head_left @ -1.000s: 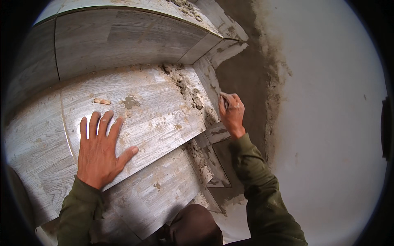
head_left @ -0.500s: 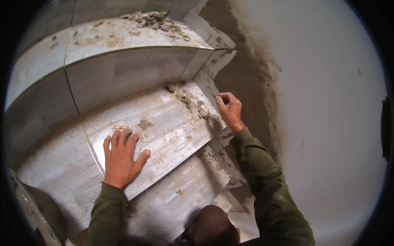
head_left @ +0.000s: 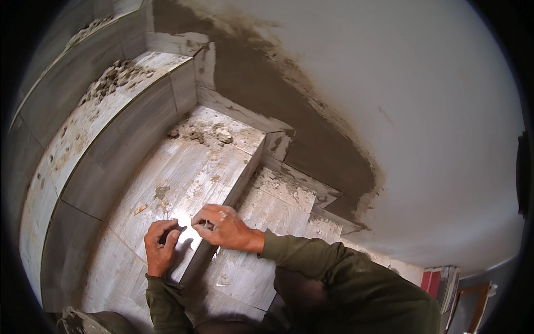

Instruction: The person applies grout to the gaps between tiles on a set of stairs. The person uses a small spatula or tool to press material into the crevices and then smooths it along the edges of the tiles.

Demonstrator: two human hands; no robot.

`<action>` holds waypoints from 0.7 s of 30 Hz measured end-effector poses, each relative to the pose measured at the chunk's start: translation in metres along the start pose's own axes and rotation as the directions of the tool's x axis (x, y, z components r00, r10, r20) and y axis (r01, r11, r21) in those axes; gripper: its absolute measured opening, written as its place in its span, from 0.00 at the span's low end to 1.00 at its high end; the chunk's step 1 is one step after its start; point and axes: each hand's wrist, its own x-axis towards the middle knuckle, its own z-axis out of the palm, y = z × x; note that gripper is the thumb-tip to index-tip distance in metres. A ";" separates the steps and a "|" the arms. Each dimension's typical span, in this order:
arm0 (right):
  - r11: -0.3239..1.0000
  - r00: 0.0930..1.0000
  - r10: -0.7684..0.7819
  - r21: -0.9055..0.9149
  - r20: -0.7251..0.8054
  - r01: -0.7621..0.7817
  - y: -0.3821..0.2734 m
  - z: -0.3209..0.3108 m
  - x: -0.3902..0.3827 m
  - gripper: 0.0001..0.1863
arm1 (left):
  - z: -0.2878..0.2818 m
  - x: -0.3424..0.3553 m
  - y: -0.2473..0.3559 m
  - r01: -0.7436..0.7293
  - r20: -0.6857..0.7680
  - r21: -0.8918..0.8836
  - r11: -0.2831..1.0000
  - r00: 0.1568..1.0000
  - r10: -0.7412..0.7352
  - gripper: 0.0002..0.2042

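Head view: left hand [head_left: 161, 247] and right hand [head_left: 223, 227], fingers curled, anything pinched unclear, nearly meet over the tiled stair tread [head_left: 181, 175], near its front edge [head_left: 243, 171]; open room extends toward its mortar crumbs [head_left: 224, 134].

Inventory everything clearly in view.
Wood-look tiled steps: several, grey, left and centre
Crumbly mortar heaps: at least two, grey-brown, on steps
Flat mortar splat: one, grey, centre step
Small stick-like fragment: one, tan, beside splat
Flat skirting tiles: several, grey, along wall
Smooth plastered wall: one, pale grey, right
Rough mortar band: one, brown, above skirting
Round-rimmed container: one, grey, lower-left edge
Upright panel-like object: one, red, lower right
Long sleeves: two, olive green, bottom
Left hand: one, bare, centre-left
Right hand: one, dusted white, centre
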 end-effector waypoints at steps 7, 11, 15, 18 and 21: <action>0.999 0.999 0.031 0.022 -0.036 -0.030 -0.004 0.018 -0.008 0.05 | 0.001 -0.005 -0.006 0.115 0.130 0.037 0.993 0.984 -0.118 0.05; 0.988 0.995 0.103 0.115 -0.004 -0.102 -0.002 0.024 -0.012 0.05 | 0.011 -0.005 -0.003 0.113 0.055 -0.071 0.991 0.993 -0.109 0.04; 0.983 0.990 0.141 0.117 -0.011 -0.138 0.004 0.029 -0.014 0.06 | 0.008 -0.005 -0.010 0.121 0.085 -0.015 0.993 0.989 -0.119 0.05; 0.991 0.991 0.126 0.041 -0.033 -0.125 0.006 0.031 -0.015 0.07 | 0.006 -0.006 -0.012 0.116 0.085 0.024 0.993 0.989 -0.118 0.05; 0.990 0.990 0.140 -0.028 -0.034 -0.141 0.009 0.029 -0.018 0.07 | 0.012 -0.004 -0.006 0.112 0.090 0.017 0.994 0.989 -0.114 0.05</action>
